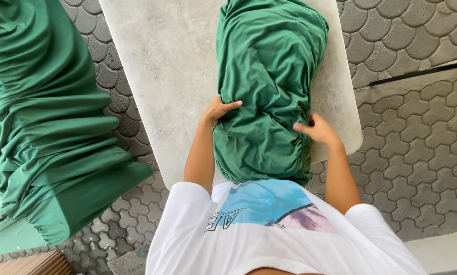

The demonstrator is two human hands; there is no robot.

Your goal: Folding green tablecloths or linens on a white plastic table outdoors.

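Note:
A bundled green cloth lies lengthwise on a pale stone table. My left hand presses against the bundle's left side, thumb over the fabric. On the right side of the bundle near its close end, my right hand rests with fingers curled into the folds. Both hands grip the cloth between them. My white shirt with a blue print fills the bottom of the view.
A large green sheet hangs draped at the left, reaching down toward the paved floor. A wooden slatted edge shows at the bottom left. The table's rounded corner is by my right hand.

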